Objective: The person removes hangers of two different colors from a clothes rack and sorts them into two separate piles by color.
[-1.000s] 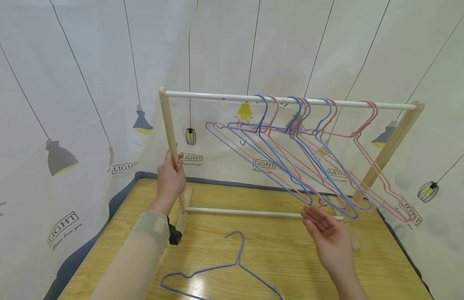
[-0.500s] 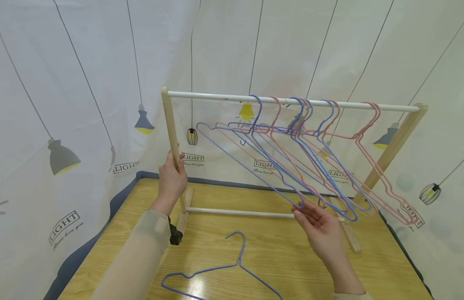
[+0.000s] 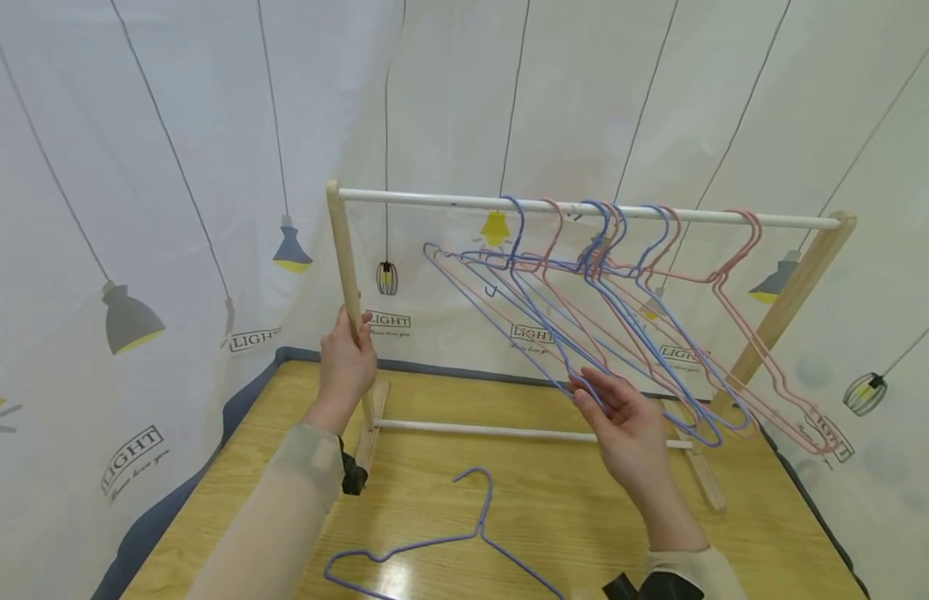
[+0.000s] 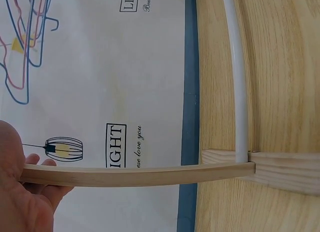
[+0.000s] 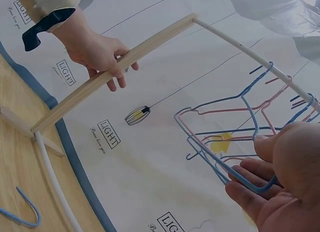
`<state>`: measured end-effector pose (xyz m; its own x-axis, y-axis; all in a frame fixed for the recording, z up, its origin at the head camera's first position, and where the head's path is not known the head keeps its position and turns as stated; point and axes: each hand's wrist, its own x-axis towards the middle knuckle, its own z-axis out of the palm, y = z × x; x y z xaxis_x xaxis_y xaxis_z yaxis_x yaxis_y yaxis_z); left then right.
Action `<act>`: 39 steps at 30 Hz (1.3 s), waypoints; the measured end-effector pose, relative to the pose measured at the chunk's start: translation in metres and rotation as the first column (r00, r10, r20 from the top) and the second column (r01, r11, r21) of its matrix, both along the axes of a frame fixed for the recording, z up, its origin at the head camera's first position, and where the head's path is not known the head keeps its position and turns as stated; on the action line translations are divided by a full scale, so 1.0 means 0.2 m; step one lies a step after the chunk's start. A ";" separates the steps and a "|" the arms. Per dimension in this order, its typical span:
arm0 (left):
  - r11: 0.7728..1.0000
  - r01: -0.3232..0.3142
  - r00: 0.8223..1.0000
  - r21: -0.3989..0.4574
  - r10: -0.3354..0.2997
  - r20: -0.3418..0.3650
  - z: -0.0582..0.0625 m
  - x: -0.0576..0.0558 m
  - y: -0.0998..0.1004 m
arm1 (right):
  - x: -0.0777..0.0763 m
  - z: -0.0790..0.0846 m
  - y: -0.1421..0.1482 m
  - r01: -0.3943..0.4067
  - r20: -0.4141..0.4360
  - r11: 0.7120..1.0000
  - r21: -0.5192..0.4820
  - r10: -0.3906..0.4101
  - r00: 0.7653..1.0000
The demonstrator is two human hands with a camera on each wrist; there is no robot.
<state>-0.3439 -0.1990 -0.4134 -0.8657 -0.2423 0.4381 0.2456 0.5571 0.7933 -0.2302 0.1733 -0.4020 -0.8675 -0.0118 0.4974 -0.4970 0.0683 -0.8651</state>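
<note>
My left hand (image 3: 347,358) grips the left wooden upright (image 3: 344,258) of a hanger rack, its fingers wrapped round the wood partway up. In the left wrist view the upright (image 4: 150,176) runs down from that hand to its foot. My right hand (image 3: 621,421) pinches the near end of the leftmost blue wire hanger (image 3: 521,221), whose hook sits over the white rod (image 3: 419,197). Seen from the right wrist, the corner of this hanger (image 5: 257,78) lies between thumb and fingers. Several blue and pink hangers hang to its right on the same rod.
A loose purple-blue hanger (image 3: 482,527) lies flat on the wooden table (image 3: 239,500), in front of the rack. The lower white bar (image 3: 494,431) joins the rack's two feet. A white cloth (image 3: 194,167) printed with lamps stands behind and at both sides.
My right hand has moved left and up from open beside the hangers and now pinches the leftmost blue hanger. That hanger's near end has swung left. My left hand stays on the upright.
</note>
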 end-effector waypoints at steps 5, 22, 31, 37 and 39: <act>1.000 0.008 1.000 -0.012 -0.008 -0.011 0.00 0.00 0.01 | -0.01 0.00 -0.02 -0.055 -0.066 0.998 -0.044 0.052 0.996; 1.000 0.013 1.000 -0.004 -0.013 -0.012 0.01 0.00 0.02 | 0.04 0.06 -0.05 0.105 -0.231 0.994 -0.043 -0.112 0.966; 1.000 0.017 1.000 0.006 -0.017 -0.012 0.00 0.01 0.01 | 0.08 0.14 -0.05 0.071 -0.280 0.990 -0.121 -0.102 0.955; 1.000 0.004 1.000 0.002 -0.004 -0.012 0.00 0.01 0.01 | 0.11 0.19 -0.03 0.099 -0.261 0.988 -0.121 -0.128 0.957; 1.000 0.002 1.000 0.002 -0.002 -0.014 0.00 0.01 0.00 | 0.12 0.20 -0.02 0.098 -0.257 0.988 -0.123 -0.127 0.958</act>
<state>-0.3428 -0.1985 -0.4138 -0.8601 -0.2414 0.4495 0.2577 0.5548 0.7911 -0.2055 0.1688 -0.3621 -0.6981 0.1443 0.7014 -0.7027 0.0502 -0.7097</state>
